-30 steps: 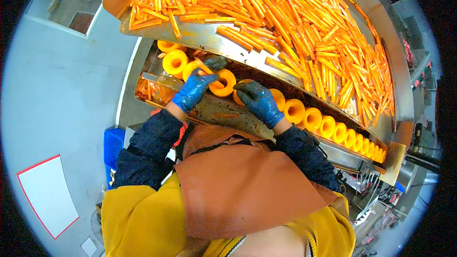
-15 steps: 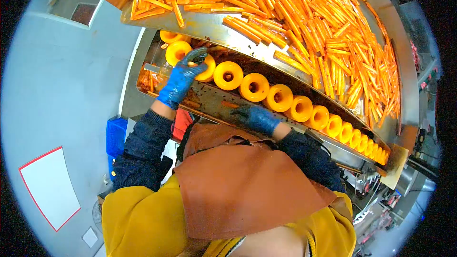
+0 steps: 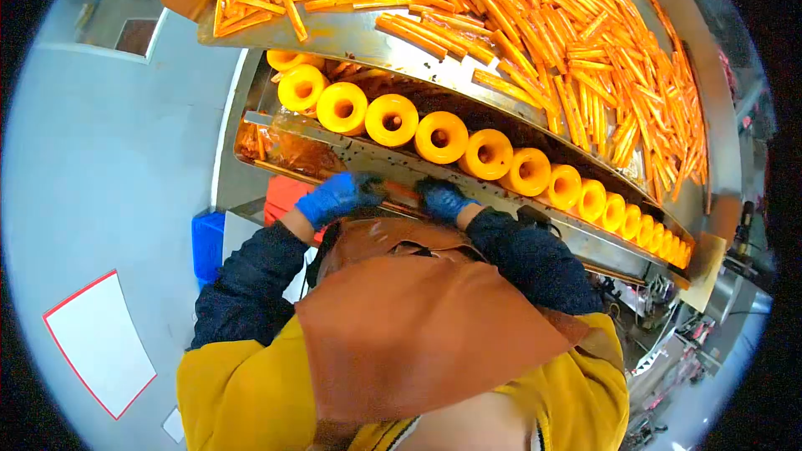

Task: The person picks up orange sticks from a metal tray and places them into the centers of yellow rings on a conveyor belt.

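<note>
L hand (image 3: 341, 197) & R hand (image 3: 445, 200), in blue gloves, are at a reddish stick (image 3: 402, 191) btwn them; can't tell if fingers pinch it. Steel ledge (image 3: 380, 162) is dark-specked. Beyond: row of smooth, round yellow rings (image 3: 424, 139), then metal tray (image 3: 334, 43) heaped w/ glossy, straight orange sticks (image 3: 618, 58). Pale floor (image 3: 125, 184), blue bin (image 3: 207, 249) off L.

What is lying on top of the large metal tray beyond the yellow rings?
Many orange sticks lie across the metal tray, heaped and overlapping. Bare metal shows along its near edge. The surface beneath the sticks is covered and cannot be seen.
</note>
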`<state>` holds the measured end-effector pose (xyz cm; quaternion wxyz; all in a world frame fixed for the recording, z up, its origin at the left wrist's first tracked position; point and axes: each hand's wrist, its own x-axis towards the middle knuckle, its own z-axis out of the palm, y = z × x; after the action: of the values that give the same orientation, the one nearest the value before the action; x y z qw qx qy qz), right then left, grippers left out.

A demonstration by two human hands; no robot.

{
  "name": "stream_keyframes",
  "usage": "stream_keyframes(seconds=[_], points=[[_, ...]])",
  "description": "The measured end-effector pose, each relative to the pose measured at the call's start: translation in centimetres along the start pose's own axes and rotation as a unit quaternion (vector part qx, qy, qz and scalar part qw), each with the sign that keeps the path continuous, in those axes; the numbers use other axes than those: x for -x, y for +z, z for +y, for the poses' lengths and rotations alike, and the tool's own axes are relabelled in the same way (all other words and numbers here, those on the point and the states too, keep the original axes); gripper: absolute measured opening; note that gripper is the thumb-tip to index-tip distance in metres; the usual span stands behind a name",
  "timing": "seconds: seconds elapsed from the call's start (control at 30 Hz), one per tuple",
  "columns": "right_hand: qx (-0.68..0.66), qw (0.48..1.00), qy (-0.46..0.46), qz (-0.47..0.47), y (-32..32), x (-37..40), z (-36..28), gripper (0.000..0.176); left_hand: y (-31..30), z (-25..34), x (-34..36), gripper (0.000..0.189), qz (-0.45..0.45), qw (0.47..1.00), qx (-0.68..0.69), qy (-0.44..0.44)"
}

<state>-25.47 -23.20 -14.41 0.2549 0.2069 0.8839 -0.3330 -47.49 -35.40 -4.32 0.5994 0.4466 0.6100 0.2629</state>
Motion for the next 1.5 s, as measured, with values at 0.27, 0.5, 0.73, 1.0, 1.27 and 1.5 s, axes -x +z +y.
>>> stream_keyframes(seconds=[0.27,0.5,0.73,1.0,1.27,1.5], points=[[-0.197,0.925,-0.163,0.281,-11.6,5.0,-8.0,0.029,0.4,6.7,-0.5,0.042,0.244,0.970,-0.002,-0.013],[-0.202,0.865,-0.156,0.433,-13.0,6.8,-7.7,0.034,1.1,9.0,0.0,0.035,0.376,0.902,0.199,0.069],[-0.034,0.880,-0.029,0.474,-19.0,7.8,-0.7,0.041,-3.0,9.7,-1.9,0.019,0.328,0.935,0.069,0.114],[0.127,0.914,0.150,0.355,-26.0,5.1,4.5,0.037,-6.8,13.6,-7.4,0.049,0.263,0.892,-0.298,0.216],[0.143,0.933,0.143,0.297,-27.7,5.6,5.8,0.026,-7.9,20.0,-18.7,0.040,0.182,0.716,-0.643,0.201],[0.101,0.941,0.158,0.282,-28.4,7.5,6.3,0.036,-7.3,20.7,-20.1,0.024,0.121,0.698,-0.686,0.165]])
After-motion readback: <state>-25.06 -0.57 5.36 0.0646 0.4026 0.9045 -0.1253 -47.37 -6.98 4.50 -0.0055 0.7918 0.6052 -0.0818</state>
